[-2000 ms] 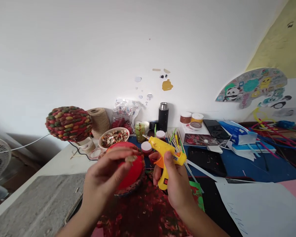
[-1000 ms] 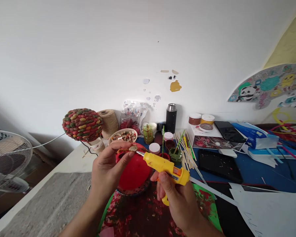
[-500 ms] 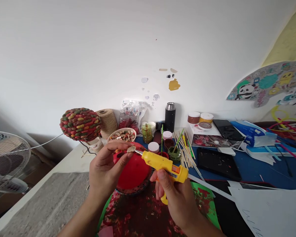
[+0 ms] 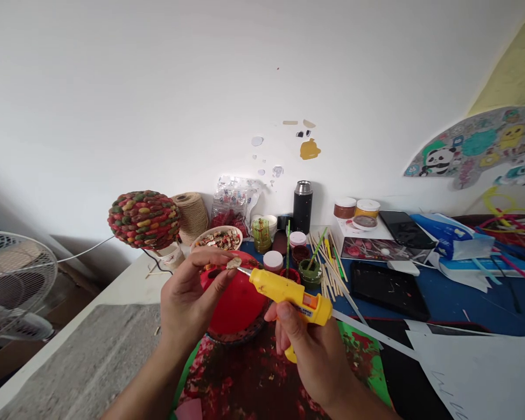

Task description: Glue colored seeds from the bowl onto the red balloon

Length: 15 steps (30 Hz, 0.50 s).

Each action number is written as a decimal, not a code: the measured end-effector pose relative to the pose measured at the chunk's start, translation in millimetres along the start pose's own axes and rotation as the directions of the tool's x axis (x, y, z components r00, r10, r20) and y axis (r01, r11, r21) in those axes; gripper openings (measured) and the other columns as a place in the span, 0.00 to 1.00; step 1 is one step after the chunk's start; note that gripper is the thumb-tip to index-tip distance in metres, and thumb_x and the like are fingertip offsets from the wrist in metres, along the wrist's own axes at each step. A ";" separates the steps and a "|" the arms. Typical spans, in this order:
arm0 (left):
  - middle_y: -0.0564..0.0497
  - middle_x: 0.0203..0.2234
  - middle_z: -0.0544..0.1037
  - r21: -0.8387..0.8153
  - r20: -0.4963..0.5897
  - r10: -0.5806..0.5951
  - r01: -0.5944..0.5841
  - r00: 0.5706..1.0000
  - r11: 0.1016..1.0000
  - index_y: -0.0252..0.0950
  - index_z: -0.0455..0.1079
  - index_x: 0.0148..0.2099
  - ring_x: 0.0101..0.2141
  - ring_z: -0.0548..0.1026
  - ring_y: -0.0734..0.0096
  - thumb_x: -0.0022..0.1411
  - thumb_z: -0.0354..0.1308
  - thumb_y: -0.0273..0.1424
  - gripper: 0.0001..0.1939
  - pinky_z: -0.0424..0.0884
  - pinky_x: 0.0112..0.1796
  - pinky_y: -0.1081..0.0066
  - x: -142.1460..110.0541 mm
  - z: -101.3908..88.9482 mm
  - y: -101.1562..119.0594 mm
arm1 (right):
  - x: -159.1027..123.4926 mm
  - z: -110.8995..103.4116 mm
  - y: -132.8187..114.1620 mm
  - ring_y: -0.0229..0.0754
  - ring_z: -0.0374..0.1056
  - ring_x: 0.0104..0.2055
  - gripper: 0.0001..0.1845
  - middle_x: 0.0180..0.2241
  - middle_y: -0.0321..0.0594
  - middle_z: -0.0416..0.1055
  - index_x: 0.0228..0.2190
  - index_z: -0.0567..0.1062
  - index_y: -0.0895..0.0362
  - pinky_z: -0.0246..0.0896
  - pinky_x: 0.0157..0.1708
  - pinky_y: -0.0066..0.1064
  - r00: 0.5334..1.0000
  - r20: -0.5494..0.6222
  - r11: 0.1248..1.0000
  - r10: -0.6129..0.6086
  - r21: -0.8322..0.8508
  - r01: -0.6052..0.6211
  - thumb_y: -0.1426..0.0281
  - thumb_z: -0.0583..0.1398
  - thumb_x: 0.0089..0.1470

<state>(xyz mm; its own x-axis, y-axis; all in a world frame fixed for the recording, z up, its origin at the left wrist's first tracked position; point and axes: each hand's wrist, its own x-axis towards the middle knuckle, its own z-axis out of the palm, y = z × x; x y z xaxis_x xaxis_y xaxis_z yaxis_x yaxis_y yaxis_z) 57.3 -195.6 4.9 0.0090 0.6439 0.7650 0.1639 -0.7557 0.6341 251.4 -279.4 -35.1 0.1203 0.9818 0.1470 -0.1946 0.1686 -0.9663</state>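
Note:
My left hand [image 4: 190, 300] pinches a small pale piece, like a nutshell half [image 4: 233, 263], between thumb and fingertips. My right hand [image 4: 312, 350] is wrapped round the handle of a yellow hot glue gun [image 4: 280, 286]; its metal nozzle points left and meets or nearly meets the shell's edge. A white glue stick [image 4: 376, 335] sticks out of the gun's back. Behind and below the left fingers is a shiny red rounded thing [image 4: 236, 306], like a balloon, resting in a dark openwork basket [image 4: 245, 338]. Its upper left is partly hidden by the hand.
A bowl of shell pieces [image 4: 219, 238], a ball covered in coloured pieces [image 4: 144, 219] and a twine spool [image 4: 190, 216] stand behind. Paint jars [image 4: 310, 273], wooden sticks [image 4: 330, 280], a black flask [image 4: 303, 207] and a black tray [image 4: 389, 289] lie rightward. A fan [image 4: 15, 286] stands left.
The glue gun has shifted very slightly left, its nozzle closer against the shell. Both hands keep their grips, and the view has drifted a little.

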 end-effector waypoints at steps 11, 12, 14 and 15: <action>0.48 0.39 0.89 0.015 0.007 0.017 -0.017 1.000 1.000 0.43 0.81 0.42 0.42 0.86 0.58 0.75 0.74 0.39 0.09 0.84 0.47 0.59 -0.9 -0.4 1.4 | 1.3 -1.3 -0.2 0.40 0.66 0.20 0.42 0.16 0.34 0.67 0.32 0.90 0.57 0.60 0.23 0.31 0.999 -0.037 1.000 0.007 0.019 -0.007 0.29 0.67 0.63; 0.48 0.38 0.88 0.050 0.012 0.051 -0.052 0.999 0.997 0.43 0.81 0.42 0.42 0.86 0.58 0.76 0.74 0.37 0.08 0.84 0.46 0.59 -1.4 -1.4 -0.3 | 1.5 -1.0 -1.8 0.40 0.66 0.20 0.42 0.16 0.34 0.67 0.32 0.90 0.57 0.60 0.23 0.31 0.999 -0.042 1.000 0.010 0.024 -0.009 0.29 0.67 0.63; 0.49 0.38 0.87 0.140 0.046 0.154 -0.159 0.987 0.977 0.43 0.81 0.44 0.41 0.85 0.59 0.76 0.72 0.31 0.05 0.82 0.46 0.59 -2.3 -3.7 -3.5 | 2.7 0.0 -4.1 0.39 0.66 0.19 0.43 0.15 0.35 0.68 0.31 0.89 0.57 0.60 0.23 0.31 0.999 -0.043 0.999 0.021 0.037 -0.020 0.28 0.67 0.62; 0.49 0.38 0.87 0.190 0.075 0.212 -0.223 0.974 0.956 0.44 0.81 0.45 0.41 0.85 0.59 0.76 0.71 0.28 0.05 0.82 0.45 0.60 -2.7 -4.8 -4.4 | 3.9 0.6 -5.0 0.39 0.65 0.19 0.43 0.15 0.34 0.68 0.30 0.88 0.57 0.59 0.23 0.30 0.999 -0.046 0.998 0.029 0.049 -0.026 0.28 0.67 0.62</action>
<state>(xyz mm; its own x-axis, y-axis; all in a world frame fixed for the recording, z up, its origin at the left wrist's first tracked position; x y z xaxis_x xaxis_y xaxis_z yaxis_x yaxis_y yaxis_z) 51.8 -194.6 0.6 0.1170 0.4760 0.8716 0.3418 -0.8434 0.4147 252.2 -276.4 -29.6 0.1597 0.9811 0.1092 -0.2455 0.1466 -0.9583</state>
